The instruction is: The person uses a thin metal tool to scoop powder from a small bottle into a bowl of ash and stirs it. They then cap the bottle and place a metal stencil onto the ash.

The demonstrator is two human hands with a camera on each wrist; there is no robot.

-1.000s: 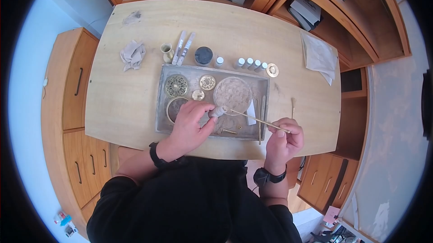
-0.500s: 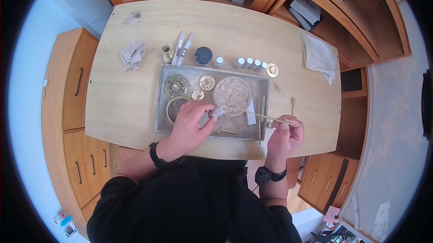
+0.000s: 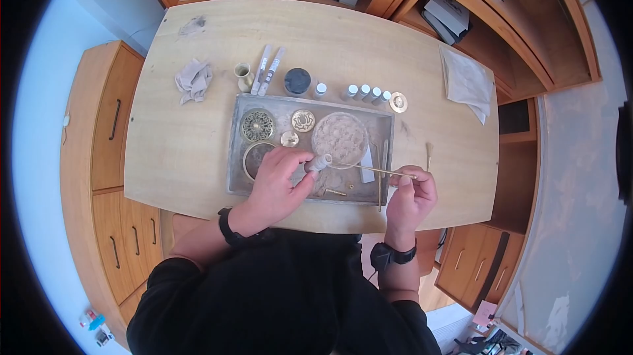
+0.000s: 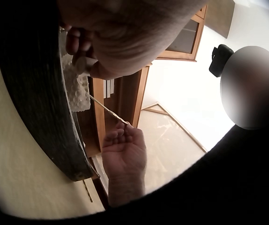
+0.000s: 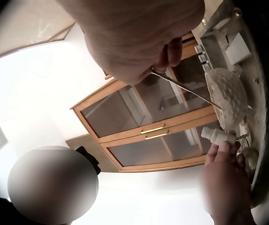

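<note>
In the head view, my left hand (image 3: 280,180) grips a small bottle (image 3: 318,163) between thumb and fingers, over the near part of the tray (image 3: 231,157). The bottle is tilted, its uncapped neck toward the right. My right hand (image 3: 410,203) pinches a thin brass rod (image 3: 376,170) near its end. The rod's far tip points left, close to the bottle's mouth. Behind the tip sits a round bowl (image 5: 233,93) with a bumpy wall, filled with pale ash-like powder. My left hand partly covers a round brass-rimmed dish (image 3: 244,164) of dark powder.
Inside the tray lie a pierced brass lid (image 3: 257,124), a patterned brass disc (image 3: 303,120), a white card (image 3: 367,168) and thin tools (image 3: 380,193). Behind it stand a brass vase (image 3: 244,77), a dark-topped jar (image 3: 298,81) and several capped bottles (image 3: 364,92). A small brush (image 3: 429,150) lies right.
The rod's tip drew back right, then came left again toward the bottle's mouth. My right hand shifted with it and the rod lies more level. My left hand and the bottle stay put.
</note>
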